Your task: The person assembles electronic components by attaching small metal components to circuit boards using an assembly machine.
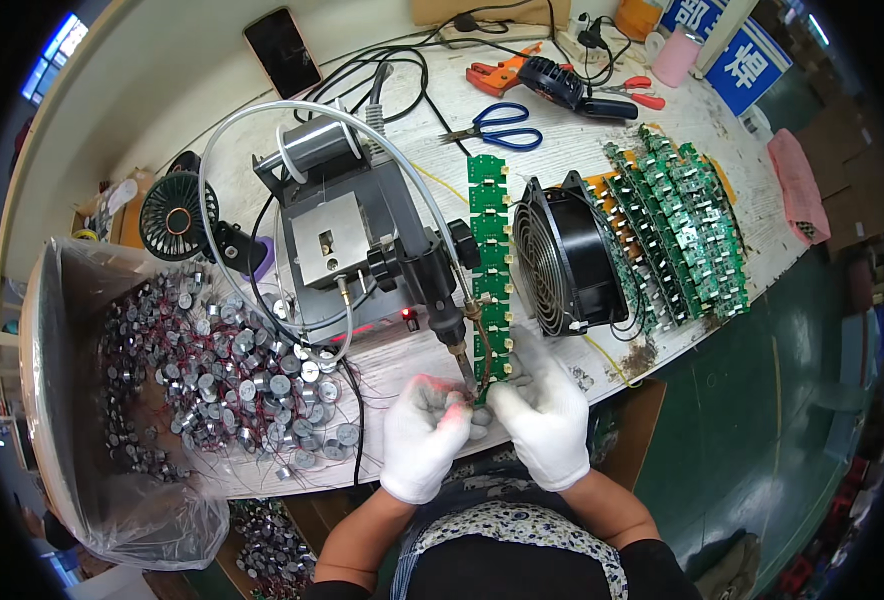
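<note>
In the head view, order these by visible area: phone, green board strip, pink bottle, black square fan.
1. Black square fan
2. Green board strip
3. Phone
4. Pink bottle

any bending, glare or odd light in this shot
Head view: the edge of the bench curves and the picture's corners go black; head view: a bright panel at upper left looks washed out; head view: a reddish tint shows on the left glove, cause unclear; head view: the green floor has a faint sheen.
</note>
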`<state>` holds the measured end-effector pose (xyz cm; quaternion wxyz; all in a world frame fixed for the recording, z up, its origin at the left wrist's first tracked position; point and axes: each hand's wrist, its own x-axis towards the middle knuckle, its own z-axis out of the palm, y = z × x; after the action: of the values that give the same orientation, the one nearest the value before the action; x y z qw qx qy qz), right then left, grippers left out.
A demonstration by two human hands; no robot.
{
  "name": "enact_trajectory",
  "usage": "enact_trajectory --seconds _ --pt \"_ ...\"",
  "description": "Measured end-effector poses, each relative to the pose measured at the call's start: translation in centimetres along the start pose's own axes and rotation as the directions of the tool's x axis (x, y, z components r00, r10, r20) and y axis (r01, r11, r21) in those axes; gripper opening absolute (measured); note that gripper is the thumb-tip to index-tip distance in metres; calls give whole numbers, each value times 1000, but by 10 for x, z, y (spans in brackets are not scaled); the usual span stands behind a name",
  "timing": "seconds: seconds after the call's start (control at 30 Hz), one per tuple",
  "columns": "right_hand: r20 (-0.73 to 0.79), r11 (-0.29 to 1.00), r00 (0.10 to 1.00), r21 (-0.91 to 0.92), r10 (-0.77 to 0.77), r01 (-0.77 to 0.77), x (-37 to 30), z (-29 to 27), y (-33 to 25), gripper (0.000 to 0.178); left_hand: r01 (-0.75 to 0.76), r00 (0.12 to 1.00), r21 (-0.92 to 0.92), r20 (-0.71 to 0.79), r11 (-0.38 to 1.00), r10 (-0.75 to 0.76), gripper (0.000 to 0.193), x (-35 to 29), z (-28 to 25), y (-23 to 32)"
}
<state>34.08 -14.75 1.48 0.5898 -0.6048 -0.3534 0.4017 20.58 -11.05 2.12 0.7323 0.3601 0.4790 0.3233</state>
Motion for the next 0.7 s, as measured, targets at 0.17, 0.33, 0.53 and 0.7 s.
enact_trajectory --seconds 0.17,0.33,0.53,0.7 --pt "14 991 994 70 112 -113 2 0 -3 53 8 1000 17 0 1000 -8 10 2 -1 0" --pt "17 992 992 9 125 -125 -1 -3 0 53 45 995 139 86 989 -57 15 6 -10 7" --pt "17 996 998 -58 62 -61 -5 -5 3 53 11 992 352 114 936 -54 13 8 -16 14" --pt "14 998 998 -28 60 -59 -6 -4 2 53 -130 990 536 110 834 84 12 7 -10 22"
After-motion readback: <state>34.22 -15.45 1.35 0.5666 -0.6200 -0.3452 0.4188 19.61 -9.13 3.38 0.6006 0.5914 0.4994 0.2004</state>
